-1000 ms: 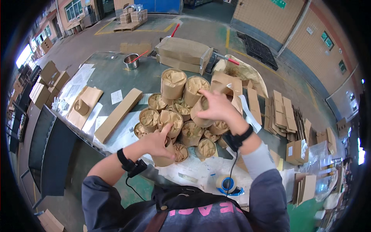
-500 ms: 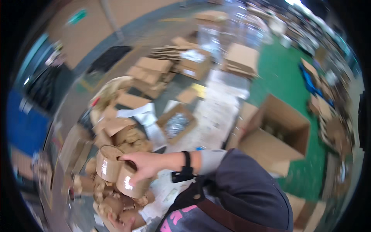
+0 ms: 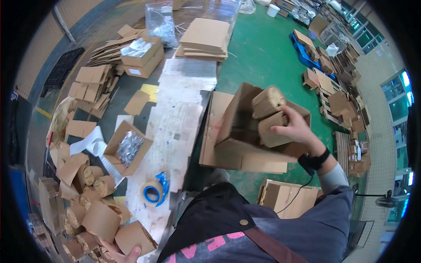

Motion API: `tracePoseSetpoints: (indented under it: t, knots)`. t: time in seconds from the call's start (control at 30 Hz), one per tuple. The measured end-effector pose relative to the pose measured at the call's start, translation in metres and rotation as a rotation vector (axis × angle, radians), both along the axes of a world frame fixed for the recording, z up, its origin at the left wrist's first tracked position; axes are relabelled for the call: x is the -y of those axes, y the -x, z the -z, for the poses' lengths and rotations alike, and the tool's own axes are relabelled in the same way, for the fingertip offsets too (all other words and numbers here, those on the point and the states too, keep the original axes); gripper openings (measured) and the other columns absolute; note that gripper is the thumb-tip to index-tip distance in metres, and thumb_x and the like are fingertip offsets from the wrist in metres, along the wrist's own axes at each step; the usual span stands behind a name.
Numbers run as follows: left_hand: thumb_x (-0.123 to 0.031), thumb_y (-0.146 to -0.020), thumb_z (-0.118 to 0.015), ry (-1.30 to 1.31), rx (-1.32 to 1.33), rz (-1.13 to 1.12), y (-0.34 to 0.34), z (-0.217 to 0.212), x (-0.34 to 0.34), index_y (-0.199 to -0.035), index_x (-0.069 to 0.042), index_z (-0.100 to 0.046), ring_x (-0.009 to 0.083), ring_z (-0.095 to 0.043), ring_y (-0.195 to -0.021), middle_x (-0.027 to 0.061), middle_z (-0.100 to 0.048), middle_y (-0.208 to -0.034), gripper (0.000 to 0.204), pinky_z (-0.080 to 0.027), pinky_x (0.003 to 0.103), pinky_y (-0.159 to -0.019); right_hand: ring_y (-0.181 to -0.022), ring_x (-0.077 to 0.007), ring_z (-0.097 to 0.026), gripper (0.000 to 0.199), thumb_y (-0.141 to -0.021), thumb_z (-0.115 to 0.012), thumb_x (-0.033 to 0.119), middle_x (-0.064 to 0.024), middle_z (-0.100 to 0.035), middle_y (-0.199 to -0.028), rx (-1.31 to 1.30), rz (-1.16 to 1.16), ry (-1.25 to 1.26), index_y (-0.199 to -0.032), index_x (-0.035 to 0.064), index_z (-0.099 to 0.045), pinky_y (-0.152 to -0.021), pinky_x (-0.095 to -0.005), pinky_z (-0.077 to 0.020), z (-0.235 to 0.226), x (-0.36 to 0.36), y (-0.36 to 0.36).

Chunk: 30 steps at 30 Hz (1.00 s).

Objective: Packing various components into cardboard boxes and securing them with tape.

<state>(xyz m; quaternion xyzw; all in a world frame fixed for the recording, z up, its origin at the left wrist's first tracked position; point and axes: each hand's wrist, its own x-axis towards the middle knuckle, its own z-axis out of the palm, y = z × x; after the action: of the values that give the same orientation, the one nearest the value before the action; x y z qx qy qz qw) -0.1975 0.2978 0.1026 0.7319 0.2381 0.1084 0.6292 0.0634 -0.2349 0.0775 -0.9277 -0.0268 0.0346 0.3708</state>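
My right hand [image 3: 294,130] grips two brown cardboard rolls [image 3: 272,114] and holds them over the open cardboard box [image 3: 239,131] that stands on the green floor. At the lower left edge my left hand [image 3: 120,253] touches another cardboard roll [image 3: 133,237] at the near end of a pile of rolls [image 3: 87,206] on the table. Only the fingertips of that hand show, so its grip is unclear. A black band sits on my right wrist.
A blue tape dispenser [image 3: 154,192] and a small box of bagged metal parts [image 3: 128,147] lie on the paper-covered table. Flat cardboard stacks [image 3: 204,37] and boxes lie beyond. More flattened cartons [image 3: 285,199] rest on the floor by my right side.
My view has swung right, away from the table. My right hand carried the two rolls from the pile to the open box on the floor. My left hand stays at the pile.
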Motion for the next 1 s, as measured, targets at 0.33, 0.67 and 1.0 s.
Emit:
tracePoseSetpoints:
  t: [0.33, 0.67, 1.0]
  knots:
    - [-0.023, -0.056, -0.087, 0.113, -0.109, 0.129, -0.126, -0.004, 0.150, -0.143, -0.005, -0.015, 0.0263, -0.048, -0.116, 0.0157, -0.044, -0.127, 0.115, -0.041, 0.040, -0.096, -0.094, -0.0254, -0.061, 0.086, -0.067, -0.077, 0.045, -0.0192, -0.059, -0.110, -0.513, -0.083, -0.419, -0.125, -0.0088, -0.045, -0.081, -0.0348, -0.0503, 0.194, -0.030, -0.078]
    - [-0.029, -0.055, -0.089, -0.338, -0.170, 0.958, -0.280, -0.041, 0.247, -0.135, -0.005, -0.025, 0.0239, -0.049, -0.115, 0.0166, -0.046, -0.124, 0.105, -0.046, 0.036, -0.090, -0.104, -0.0372, -0.059, 0.046, -0.083, -0.057, 0.029, -0.0190, -0.063, -0.109, -0.575, -0.774, 0.381, -0.124, 0.0074, -0.055, -0.086, -0.0443, -0.0493, 0.186, 0.017, -0.085]
    - [-0.038, -0.055, -0.088, -0.336, -0.766, 1.627, -0.400, 0.116, 0.436, -0.135, -0.004, -0.030, 0.0301, -0.058, -0.105, 0.0221, -0.057, -0.114, 0.105, -0.047, 0.036, -0.090, -0.094, -0.0348, -0.064, 0.020, -0.077, -0.059, 0.013, -0.0159, -0.068, -0.099, -0.736, -0.986, 0.569, -0.091, 0.0057, -0.072, -0.079, -0.0415, -0.0509, 0.201, 0.069, -0.044]
